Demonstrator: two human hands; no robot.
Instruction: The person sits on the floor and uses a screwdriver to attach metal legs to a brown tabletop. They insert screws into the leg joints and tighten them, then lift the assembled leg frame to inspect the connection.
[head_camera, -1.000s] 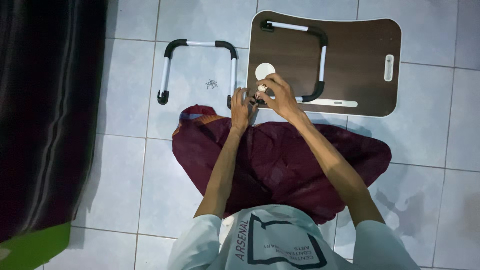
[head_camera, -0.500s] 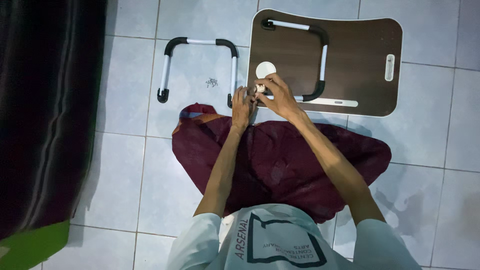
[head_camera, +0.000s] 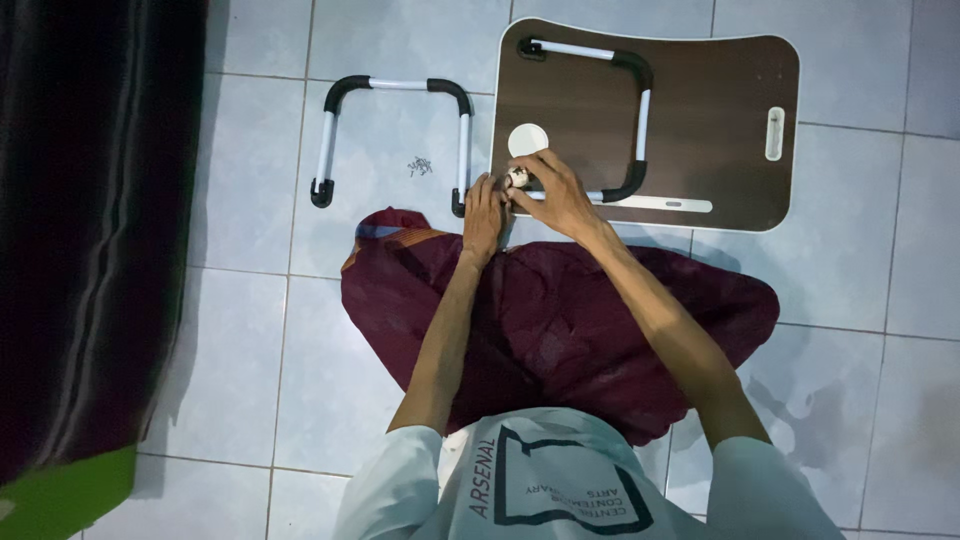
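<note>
At the board's (head_camera: 700, 110) near edge, a small pale part (head_camera: 517, 178) is gripped by both hands' fingers: left hand (head_camera: 484, 212), right hand (head_camera: 556, 190).

Left hand (head_camera: 485, 212) beside right hand (head_camera: 555, 190) (fingers curled)

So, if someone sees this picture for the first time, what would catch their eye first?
Probably the dark brown lap-table board lying upside down on the pale tiled floor at top right, with one white-and-black U-shaped leg resting on it. Both hands meet at its near left edge: the left hand and right hand work on a small part beside a white round disc. A second leg lies loose to the left, with small screws.
</note>
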